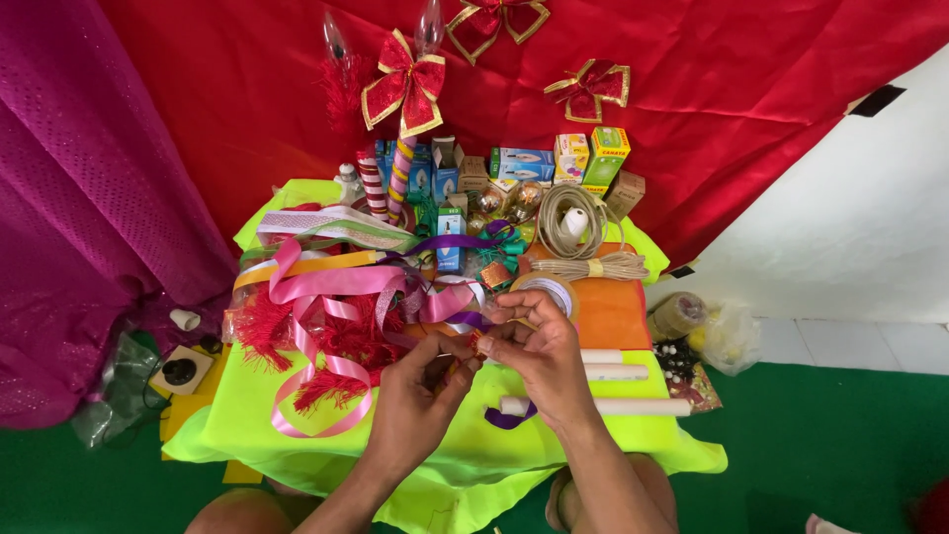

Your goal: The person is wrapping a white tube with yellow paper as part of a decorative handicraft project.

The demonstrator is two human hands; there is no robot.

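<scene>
Hands met above the middle of the tabletop (pixel 297 435), draped in neon yellow-green cloth. Left hand (pixel 415 396) and right hand (pixel 539 356) each had their grip pinched together on a small red-and-gold ornament (pixel 475 342), held between the fingertips. It lay just right of the left fingertips, just left of the right ones, equally near both. Pink ribbons (pixel 326 292) lay just beyond.

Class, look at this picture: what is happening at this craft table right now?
A person sits at a low table covered in a neon yellow-green cloth. The left hand and right hand meet over it, pinching a small red and gold ornament between the fingertips. Pink satin ribbons, red tassels, a roll of clear tape and white paper tubes lie around them.
</scene>
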